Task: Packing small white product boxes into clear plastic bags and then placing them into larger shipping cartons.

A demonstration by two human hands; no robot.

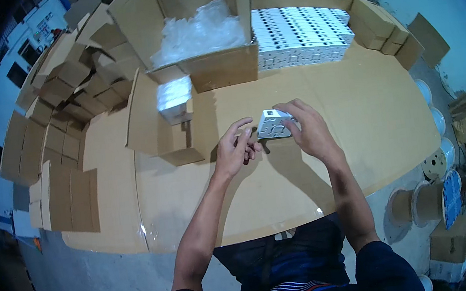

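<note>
I note a small white box (pixel 273 123) held above the middle of the counter (pixel 368 118), carrying a small square label on its upper face. At the far side, right of centre, white boxes of the same kind stand packed in a tight block (pixel 299 34), several rows deep. Left of that block sits a large open brown carton (pixel 197 29) filled with clear plastic bags (pixel 197 32). Just in front of the carton a small brown box (pixel 182 142) stands open with a bright plastic-wrapped item (pixel 174 97) on top. Along the far left, flat and folded brown cartons (pixel 67 107) lie stacked in heaps. More brown boxes (pixel 380 28) line the far right corner.

The counter is covered in brown cardboard sheeting. On the floor to the right I see cable reels (pixel 423 201) and another brown box (pixel 453 238).

My right hand (pixel 308 128) has its grip clamped on the white box, fingers over the top and right side. My left hand (pixel 236 148) sits just left of the box, fingers curled and partly apart, fingertips near its left edge; I cannot tell whether they touch it.
</note>
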